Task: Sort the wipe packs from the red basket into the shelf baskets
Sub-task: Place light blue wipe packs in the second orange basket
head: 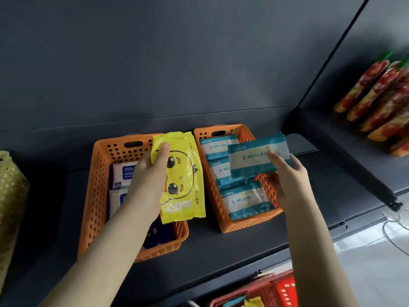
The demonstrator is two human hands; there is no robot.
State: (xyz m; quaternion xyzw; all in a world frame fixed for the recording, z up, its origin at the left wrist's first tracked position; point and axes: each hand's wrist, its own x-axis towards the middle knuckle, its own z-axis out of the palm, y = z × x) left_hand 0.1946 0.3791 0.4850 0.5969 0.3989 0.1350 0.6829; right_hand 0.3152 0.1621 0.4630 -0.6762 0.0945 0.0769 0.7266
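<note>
My left hand (pixel 148 180) grips a yellow wipe pack with a chick face (pixel 183 173) above the left orange basket (pixel 97 191), which holds white 75% packs (pixel 124 173) and a dark blue pack (pixel 159 233). My right hand (pixel 287 178) holds a teal-and-white wipe pack (pixel 252 158) over the right orange basket (pixel 234 224), where several teal-and-white packs (pixel 243 200) lie stacked. The red basket (pixel 283 289) shows at the bottom edge below the shelf, with a teal pack and a yellow pack in it.
Both orange baskets stand on a dark grey shelf (pixel 221 247). A yellowish woven basket (pixel 11 191) stands at the far left. Red-and-yellow snack bags (pixel 380 103) fill the neighbouring shelf at right. A light floor with a thin cable (pixel 389 235) lies lower right.
</note>
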